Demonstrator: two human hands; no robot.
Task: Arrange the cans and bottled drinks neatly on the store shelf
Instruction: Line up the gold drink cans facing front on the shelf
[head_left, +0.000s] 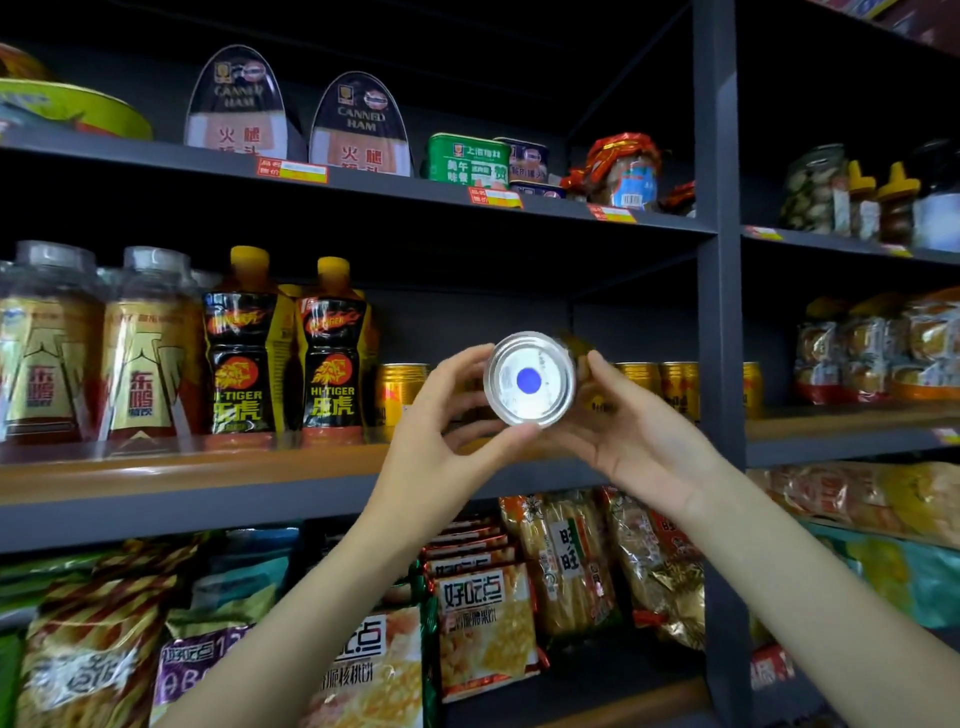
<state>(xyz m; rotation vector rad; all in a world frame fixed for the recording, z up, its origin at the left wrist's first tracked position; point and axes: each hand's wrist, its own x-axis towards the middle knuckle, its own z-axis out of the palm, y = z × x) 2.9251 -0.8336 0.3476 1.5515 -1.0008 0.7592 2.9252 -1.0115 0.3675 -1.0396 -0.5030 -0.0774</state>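
A gold drink can (530, 379) is held on its side in front of the middle shelf (208, 470), its silver base with a blue dot facing me. My left hand (441, 421) grips its left rim with thumb below and fingers above. My right hand (631, 421) holds its right side. Behind them more gold cans (400, 397) stand on the shelf, with others (675, 387) to the right. Two yellow-capped Hi-Tiger bottles (332, 353) and clear-capped bottles (145, 343) stand at the left.
A dark upright post (719, 312) divides the shelving just right of my hands. Canned ham and tins (470, 158) sit on the shelf above. Snack bags (483, 623) fill the shelf below. Packaged snacks (878, 353) occupy the right bay.
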